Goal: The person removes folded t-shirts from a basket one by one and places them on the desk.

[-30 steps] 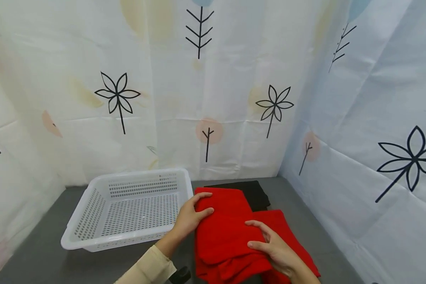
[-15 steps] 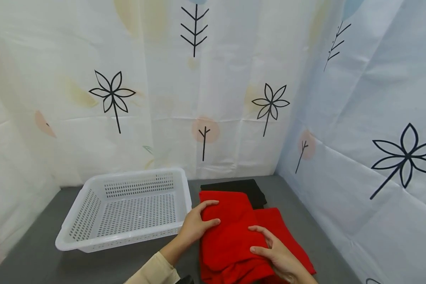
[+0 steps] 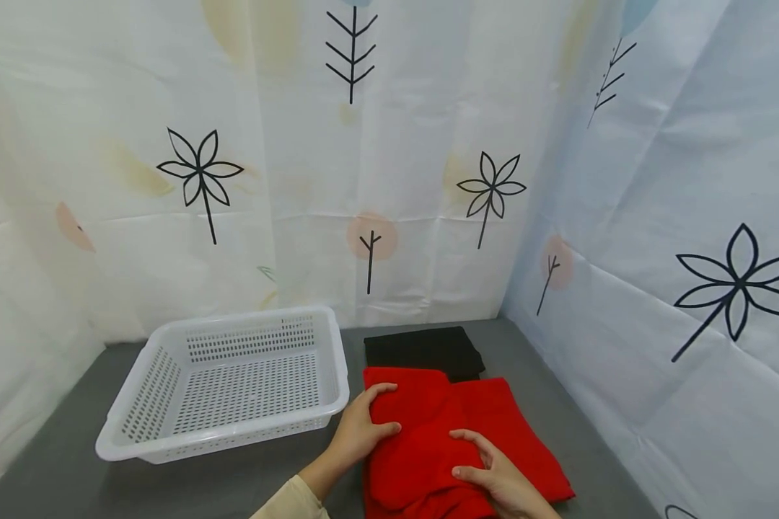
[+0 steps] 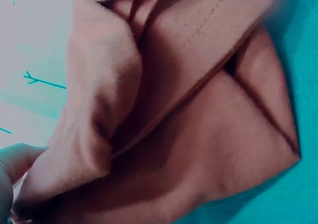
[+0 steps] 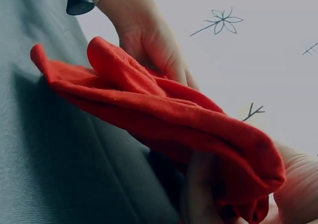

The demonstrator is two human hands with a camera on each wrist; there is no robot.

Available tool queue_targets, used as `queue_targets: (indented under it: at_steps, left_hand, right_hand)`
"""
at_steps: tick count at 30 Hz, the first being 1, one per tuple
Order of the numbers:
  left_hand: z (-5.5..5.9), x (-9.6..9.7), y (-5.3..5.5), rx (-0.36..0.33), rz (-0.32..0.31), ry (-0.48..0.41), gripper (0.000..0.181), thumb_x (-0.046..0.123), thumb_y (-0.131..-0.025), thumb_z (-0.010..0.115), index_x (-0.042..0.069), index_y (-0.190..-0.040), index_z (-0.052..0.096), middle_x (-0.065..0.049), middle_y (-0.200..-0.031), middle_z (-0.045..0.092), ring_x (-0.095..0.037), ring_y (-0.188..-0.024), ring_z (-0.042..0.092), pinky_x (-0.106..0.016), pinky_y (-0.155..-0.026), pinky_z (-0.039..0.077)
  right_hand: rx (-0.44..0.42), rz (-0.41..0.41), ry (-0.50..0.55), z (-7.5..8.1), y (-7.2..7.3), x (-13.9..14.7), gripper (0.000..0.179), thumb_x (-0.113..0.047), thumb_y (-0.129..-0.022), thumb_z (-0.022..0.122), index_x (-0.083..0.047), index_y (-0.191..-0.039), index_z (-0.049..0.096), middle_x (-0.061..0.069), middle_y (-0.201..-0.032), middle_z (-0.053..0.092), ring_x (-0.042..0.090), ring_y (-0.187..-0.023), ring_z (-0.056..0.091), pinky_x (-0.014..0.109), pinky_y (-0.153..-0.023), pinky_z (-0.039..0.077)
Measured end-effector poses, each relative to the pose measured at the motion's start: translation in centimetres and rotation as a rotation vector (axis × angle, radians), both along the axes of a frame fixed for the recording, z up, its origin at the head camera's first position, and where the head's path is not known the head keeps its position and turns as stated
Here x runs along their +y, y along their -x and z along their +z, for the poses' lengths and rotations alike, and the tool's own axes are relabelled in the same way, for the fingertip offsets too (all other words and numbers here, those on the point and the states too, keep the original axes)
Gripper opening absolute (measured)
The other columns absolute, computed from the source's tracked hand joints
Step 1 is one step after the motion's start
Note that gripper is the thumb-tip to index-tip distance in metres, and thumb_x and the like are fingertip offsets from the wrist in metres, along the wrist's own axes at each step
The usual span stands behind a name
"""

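Observation:
Both hands hold a folded red cloth (image 3: pixel 422 461) in front of the person in the head view. My left hand (image 3: pixel 357 432) grips its left side, thumb on top and fingers toward the far edge. The right hand (image 3: pixel 496 476) grips the right side of the upper bundle. Another red layer (image 3: pixel 513 432) spreads flat to the right; whether it belongs to the same cloth I cannot tell. From the right wrist view, the bundle (image 5: pixel 164 110) is raised off the table at its near side, with fingers (image 5: pixel 198 189) underneath. In the left wrist view the cloth (image 4: pixel 208 134) looks brownish, with a stitched seam.
A white perforated plastic basket (image 3: pixel 253 389) stands left of the cloth on the dark grey table (image 3: pixel 188 490). Behind the red cloth lies a folded black cloth (image 3: pixel 422 349). Patterned white sheets (image 3: pixel 311 180) hang around the back and sides.
The hands have drawn the upper red bundle nearer the person, so more of the black cloth and the red layer to the right shows. The view has shifted slightly right.

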State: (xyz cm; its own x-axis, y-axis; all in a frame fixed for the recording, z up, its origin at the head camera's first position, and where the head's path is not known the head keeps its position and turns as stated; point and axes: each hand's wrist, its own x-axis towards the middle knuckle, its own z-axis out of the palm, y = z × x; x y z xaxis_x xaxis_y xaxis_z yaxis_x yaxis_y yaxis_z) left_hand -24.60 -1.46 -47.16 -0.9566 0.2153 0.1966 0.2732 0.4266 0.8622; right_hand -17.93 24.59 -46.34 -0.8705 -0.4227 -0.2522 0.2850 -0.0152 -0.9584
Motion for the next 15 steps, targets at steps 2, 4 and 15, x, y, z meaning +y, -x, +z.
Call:
queue_targets:
  at_steps: [2,4,15]
  left_hand:
    - [-0.5,0.0,0.0,0.000,0.004,-0.014,0.058,0.010,-0.075,0.081,0.017,-0.128,0.060,-0.015,-0.121,0.060,-0.029,-0.102,0.060,-0.045,-0.084,0.052]
    - [-1.0,-0.1,0.2,-0.001,0.009,-0.023,0.058,0.009,-0.074,0.080,0.017,-0.128,0.060,-0.015,-0.121,0.059,-0.029,-0.102,0.060,-0.044,-0.084,0.052]
    - [-3.4,-0.5,0.9,-0.060,0.015,-0.068,0.056,0.011,-0.075,0.079,0.019,-0.127,0.061,-0.014,-0.121,0.060,-0.026,-0.101,0.059,-0.041,-0.084,0.051]
  right_hand:
    - [0.028,-0.009,-0.052,-0.4,-0.1,-0.1,0.055,-0.014,-0.095,0.063,-0.006,-0.142,0.037,0.009,-0.130,0.049,0.022,-0.108,0.054,0.035,-0.091,0.052]
    - [0.052,-0.018,-0.110,-0.7,-0.1,-0.1,0.056,-0.014,-0.094,0.064,-0.003,-0.142,0.037,0.012,-0.132,0.047,0.022,-0.107,0.053,0.035,-0.090,0.052]
    - [0.082,-0.080,-0.377,-1.4,-0.4,-0.2,0.057,-0.020,-0.089,0.071,-0.008,-0.140,0.048,0.019,-0.135,0.053,0.022,-0.107,0.053,0.045,-0.089,0.054]
